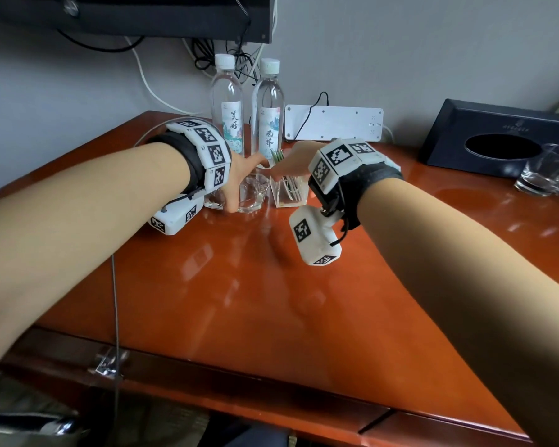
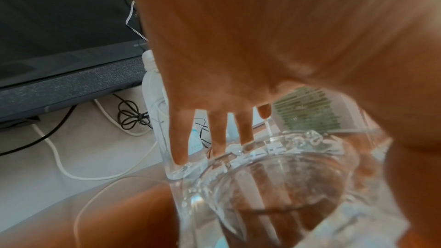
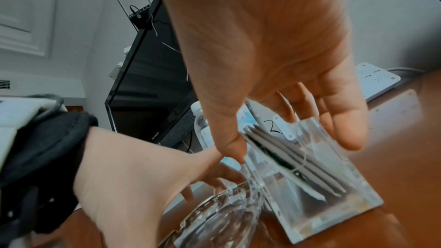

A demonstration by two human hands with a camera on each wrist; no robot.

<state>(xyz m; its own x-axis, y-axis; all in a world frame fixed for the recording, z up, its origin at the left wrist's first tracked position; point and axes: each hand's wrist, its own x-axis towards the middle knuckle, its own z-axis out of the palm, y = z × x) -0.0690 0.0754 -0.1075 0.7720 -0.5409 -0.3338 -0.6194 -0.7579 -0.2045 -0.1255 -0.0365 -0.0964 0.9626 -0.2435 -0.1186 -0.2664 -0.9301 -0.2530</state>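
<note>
A heavy clear glass ashtray sits on the red-brown desk, touching a clear acrylic holder of paper sachets. My left hand is spread over the ashtray, with straight fingers reaching its far rim and the thumb down its near side. I cannot tell whether it squeezes the glass. My right hand hovers open above the holder, thumb by its left wall and fingers by its right wall, holding nothing.
Two water bottles stand just behind the ashtray. A white power strip leans on the wall. At the right are a black tissue box and drinking glasses. A dark screen hangs above, with cables.
</note>
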